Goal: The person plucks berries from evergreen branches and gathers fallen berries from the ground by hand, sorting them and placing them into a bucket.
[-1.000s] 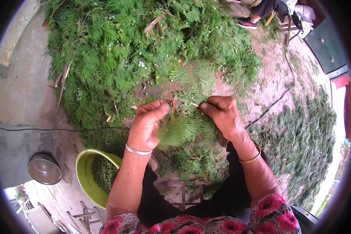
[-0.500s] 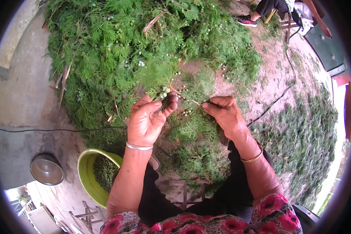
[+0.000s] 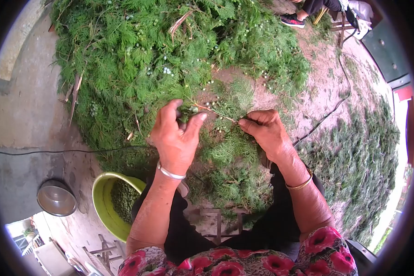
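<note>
A leafy conifer sprig (image 3: 234, 99) with a thin brown stem lies across the space between my hands. My right hand (image 3: 267, 131) pinches the stem's cut end between thumb and fingers. At the stem's other end is my left hand (image 3: 175, 135), its thumb and bent fingers apart. A small round green cone (image 3: 194, 110) shows near the left thumb tip; whether the hand touches it I cannot tell. Down to the left, a yellow-green bucket (image 3: 100, 202) holds many small green cones (image 3: 123, 200).
A large heap of conifer branches (image 3: 124, 60) fills the ground ahead. More cut foliage (image 3: 359, 170) lies right. A metal bowl (image 3: 56, 198) stands left of the bucket. Black cables (image 3: 324, 116) cross the floor. Another person's shoe (image 3: 292, 20) is at the upper right.
My left hand has turned, its fingers lifting up and its thumb moving away from them. The foliage tip above it no longer stands up in view. My right hand keeps its pinch on the stem.
</note>
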A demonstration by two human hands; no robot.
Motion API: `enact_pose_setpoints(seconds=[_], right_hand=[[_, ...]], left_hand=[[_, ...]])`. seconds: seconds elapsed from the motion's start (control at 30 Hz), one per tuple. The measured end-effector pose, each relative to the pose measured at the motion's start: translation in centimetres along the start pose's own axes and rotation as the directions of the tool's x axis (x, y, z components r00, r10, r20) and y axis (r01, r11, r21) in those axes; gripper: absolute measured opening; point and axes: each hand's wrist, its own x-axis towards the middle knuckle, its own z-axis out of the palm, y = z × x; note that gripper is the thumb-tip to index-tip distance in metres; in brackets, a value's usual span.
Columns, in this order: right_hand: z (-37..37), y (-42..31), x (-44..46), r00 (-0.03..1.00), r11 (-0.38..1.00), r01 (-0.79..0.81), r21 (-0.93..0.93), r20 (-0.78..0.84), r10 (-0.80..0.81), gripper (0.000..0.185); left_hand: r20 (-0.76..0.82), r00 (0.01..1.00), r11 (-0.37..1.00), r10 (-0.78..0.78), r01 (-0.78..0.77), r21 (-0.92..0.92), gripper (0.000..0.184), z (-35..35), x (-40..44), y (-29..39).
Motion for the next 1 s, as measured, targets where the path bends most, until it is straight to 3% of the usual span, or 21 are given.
enact_pose_setpoints(seconds=[0.07, 0.33, 0.4, 0.47, 0.53, 0.6, 0.67, 0.8, 0.87, 1.0], right_hand=[[0.1, 0.0, -0.1, 1.0, 1.0, -0.02, -0.001, 0.018, 0.02, 0.034], [0.1, -1.0, -0.2, 0.999, 1.0, 0.012, -0.019, 0.049, -0.011, 0.032], [0.1, -0.8, -0.2, 0.998, 0.999, 0.038, -0.034, 0.041, -0.037, 0.032], [0.3, -1.0, -0.3, 0.999, 0.999, 0.027, -0.027, 0.046, -0.025, 0.033], [0.5, -1.1, -0.3, 0.999, 1.0, 0.016, -0.019, 0.052, -0.015, 0.033], [0.5, -0.9, -0.4, 0.998, 1.0, 0.005, 0.018, 0.057, -0.006, 0.033], [0.4, -0.6, -0.2, 0.999, 1.0, -0.001, 0.03, 0.054, -0.001, 0.033], [0.4, -1.0, -0.2, 0.999, 1.0, 0.025, 0.013, 0.045, -0.026, 0.032], [0.6, -1.1, -0.3, 0.998, 0.999, 0.043, -0.023, 0.046, -0.042, 0.033], [0.5, -1.3, -0.3, 0.995, 0.989, 0.084, -0.12, 0.06, -0.078, 0.031]], left_hand=[[0.137, 0.986, 0.99, -0.098, 0.111, -0.084, 0.035, 0.4, -0.4, -0.4], [0.042, 0.992, 0.972, -0.117, 0.123, -0.202, 0.023, 0.3, -0.3, -0.7], [0.095, 0.971, 0.95, -0.219, 0.235, -0.207, 0.022, 0.1, 0.0, -0.5], [0.116, 0.972, 0.94, -0.205, 0.228, -0.253, 0.026, 0.3, -0.2, -0.6], [0.213, 0.924, 0.871, -0.317, 0.372, -0.32, 0.033, 0.5, -0.5, -0.3], [0.194, 0.931, 0.878, -0.308, 0.357, -0.319, 0.036, 0.9, -0.9, -0.5], [0.107, 0.909, 0.797, -0.404, 0.407, -0.447, 0.034, 1.1, -1.1, -0.3], [0.135, 0.858, 0.648, -0.496, 0.469, -0.6, 0.027, 1.1, -1.2, 0.2], [0.324, 0.747, 0.414, -0.58, 0.613, -0.673, 0.021, 0.9, -1.0, 0.4], [0.392, 0.729, 0.31, -0.561, 0.624, -0.717, 0.018, 0.4, -0.3, 0.5]])
